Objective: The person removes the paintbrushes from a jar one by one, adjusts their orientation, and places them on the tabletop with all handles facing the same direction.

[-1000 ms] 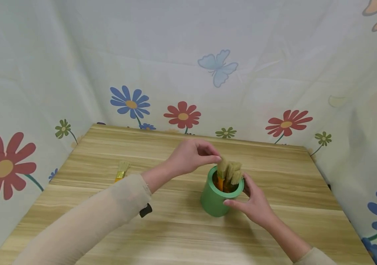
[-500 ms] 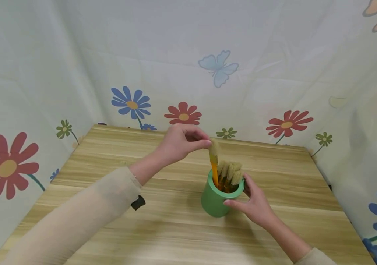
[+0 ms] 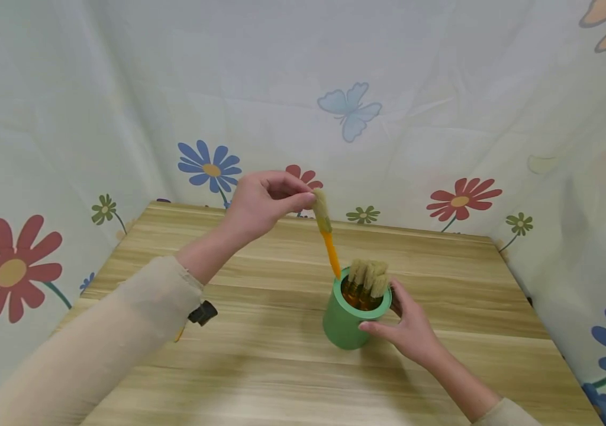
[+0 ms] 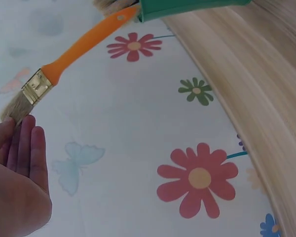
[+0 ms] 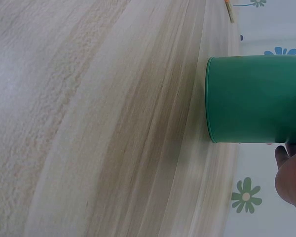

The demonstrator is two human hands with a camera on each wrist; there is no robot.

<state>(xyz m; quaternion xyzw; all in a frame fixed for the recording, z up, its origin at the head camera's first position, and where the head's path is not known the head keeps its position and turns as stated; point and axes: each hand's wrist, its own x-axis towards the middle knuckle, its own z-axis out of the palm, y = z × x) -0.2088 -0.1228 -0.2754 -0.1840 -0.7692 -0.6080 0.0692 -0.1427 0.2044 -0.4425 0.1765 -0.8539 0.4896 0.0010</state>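
In the head view my left hand pinches a paintbrush by the tip of its pale bristles. The orange handle hangs down, its end right at the rim of a green cup. The left wrist view shows the brush's gold-coloured ferrule and the fingertips at the bristles. My right hand grips the upper right side of the cup, thumb in front. Several other paintbrushes stand in it, bristles up. In the right wrist view, the green cup stands on the table.
A wood-grain table lies beneath. An orange handle end shows beside the left sleeve, which hides the rest of it. A white cloth with flowers and butterflies hangs behind and along the sides.
My left hand has drawn one paintbrush up out of the green cup and moved it up and to the left. The right hand and cup have stayed in place.
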